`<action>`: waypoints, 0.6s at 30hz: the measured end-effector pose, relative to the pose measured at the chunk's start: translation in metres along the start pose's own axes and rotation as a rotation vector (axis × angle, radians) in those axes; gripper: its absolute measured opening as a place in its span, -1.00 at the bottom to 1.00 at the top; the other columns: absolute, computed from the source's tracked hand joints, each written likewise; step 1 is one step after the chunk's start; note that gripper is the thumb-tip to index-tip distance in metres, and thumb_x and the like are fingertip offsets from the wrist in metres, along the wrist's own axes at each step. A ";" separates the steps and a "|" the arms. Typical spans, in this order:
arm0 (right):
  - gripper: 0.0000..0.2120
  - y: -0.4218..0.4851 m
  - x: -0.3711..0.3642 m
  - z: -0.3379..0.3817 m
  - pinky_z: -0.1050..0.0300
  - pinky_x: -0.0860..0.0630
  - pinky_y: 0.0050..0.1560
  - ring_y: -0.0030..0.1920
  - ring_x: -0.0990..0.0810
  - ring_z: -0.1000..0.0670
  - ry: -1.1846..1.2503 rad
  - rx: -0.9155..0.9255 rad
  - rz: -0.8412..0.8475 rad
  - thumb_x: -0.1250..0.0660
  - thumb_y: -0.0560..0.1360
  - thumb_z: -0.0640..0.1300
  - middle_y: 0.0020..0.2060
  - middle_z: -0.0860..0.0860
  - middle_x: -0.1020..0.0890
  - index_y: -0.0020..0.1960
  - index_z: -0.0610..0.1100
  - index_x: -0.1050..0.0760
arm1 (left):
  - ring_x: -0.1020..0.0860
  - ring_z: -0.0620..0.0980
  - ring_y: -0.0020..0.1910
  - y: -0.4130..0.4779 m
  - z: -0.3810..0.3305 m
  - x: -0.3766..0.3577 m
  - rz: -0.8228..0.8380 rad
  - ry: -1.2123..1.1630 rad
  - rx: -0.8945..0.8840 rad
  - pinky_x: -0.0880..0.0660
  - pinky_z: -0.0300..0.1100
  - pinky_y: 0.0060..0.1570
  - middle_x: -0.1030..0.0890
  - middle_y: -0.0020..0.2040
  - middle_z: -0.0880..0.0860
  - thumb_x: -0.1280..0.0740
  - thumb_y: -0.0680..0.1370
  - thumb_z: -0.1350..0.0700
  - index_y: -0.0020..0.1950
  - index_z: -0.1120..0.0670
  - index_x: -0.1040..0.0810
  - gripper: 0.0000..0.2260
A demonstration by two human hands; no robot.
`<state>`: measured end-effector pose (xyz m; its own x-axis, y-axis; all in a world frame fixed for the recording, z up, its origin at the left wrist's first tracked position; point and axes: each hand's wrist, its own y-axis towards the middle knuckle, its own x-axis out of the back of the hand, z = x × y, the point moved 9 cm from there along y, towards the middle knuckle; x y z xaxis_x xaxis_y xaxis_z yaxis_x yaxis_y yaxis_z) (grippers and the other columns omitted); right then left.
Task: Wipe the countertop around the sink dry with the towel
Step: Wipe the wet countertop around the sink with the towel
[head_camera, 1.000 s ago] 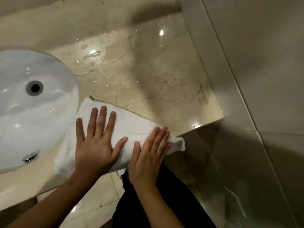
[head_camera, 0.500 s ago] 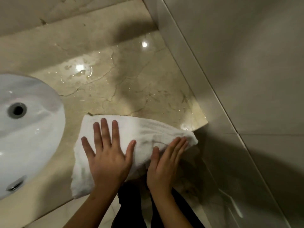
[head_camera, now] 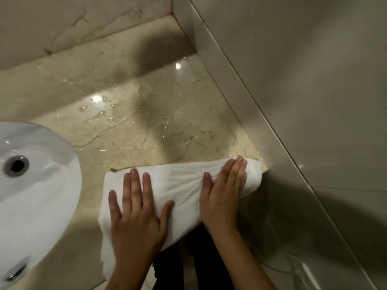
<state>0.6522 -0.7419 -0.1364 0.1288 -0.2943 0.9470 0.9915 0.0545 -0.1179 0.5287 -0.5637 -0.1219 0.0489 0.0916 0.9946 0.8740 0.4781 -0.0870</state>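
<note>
A white towel point(head_camera: 178, 185) lies flat along the front edge of the beige marble countertop point(head_camera: 146, 114), to the right of the white sink point(head_camera: 35, 195). My left hand point(head_camera: 136, 214) presses flat on the towel's left half, fingers spread. My right hand point(head_camera: 224, 193) presses flat on its right half, fingertips near the counter's right front corner. Water drops and a puddle point(head_camera: 98, 110) glisten on the marble beyond the towel. The towel's lower edge hangs over the counter front.
A grey tiled wall point(head_camera: 293, 91) bounds the counter on the right, and a marble backsplash point(head_camera: 83, 24) runs along the back. The sink's drain point(head_camera: 16, 165) shows at left. Dark trousers point(head_camera: 201, 258) and floor lie below the counter edge.
Both hands have slid the towel to the right along the front edge; its right end now reaches the corner by the wall. The view has shifted, showing more of the back of the counter.
</note>
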 end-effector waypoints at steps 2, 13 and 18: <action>-0.27 0.022 0.003 0.008 -0.01 0.20 0.62 0.68 0.09 -0.14 -0.040 0.059 0.019 0.17 0.69 0.22 0.68 -0.19 0.02 0.67 -0.27 0.05 | -0.10 0.19 0.68 0.002 -0.003 -0.002 0.016 -0.013 0.065 -0.09 0.32 0.57 -0.10 0.69 0.24 -0.06 0.65 -0.29 0.68 0.20 -0.13 -0.25; -0.32 0.078 0.004 0.051 0.04 0.17 0.66 0.67 0.17 -0.01 0.020 0.266 0.079 0.19 0.69 0.19 0.68 -0.09 0.11 0.67 -0.19 0.16 | -0.17 0.20 0.66 0.014 -0.015 0.002 -0.021 -0.182 0.302 -0.06 0.31 0.59 -0.14 0.67 0.25 -0.07 0.66 -0.27 0.67 0.20 -0.15 -0.27; -0.26 0.046 0.003 0.009 -0.10 0.04 0.66 0.67 0.07 -0.10 -0.063 0.045 -0.032 0.13 0.68 0.27 0.67 -0.16 -0.02 0.67 -0.22 0.07 | -0.18 0.14 0.65 0.020 0.000 -0.002 -0.042 -0.206 0.047 -0.05 0.25 0.57 -0.20 0.68 0.16 -0.04 0.63 -0.29 0.65 0.17 -0.23 -0.27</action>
<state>0.6983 -0.7320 -0.1366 0.0940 -0.2363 0.9671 0.9932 0.0887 -0.0749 0.5458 -0.5540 -0.1260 -0.0911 0.2451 0.9652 0.8496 0.5248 -0.0531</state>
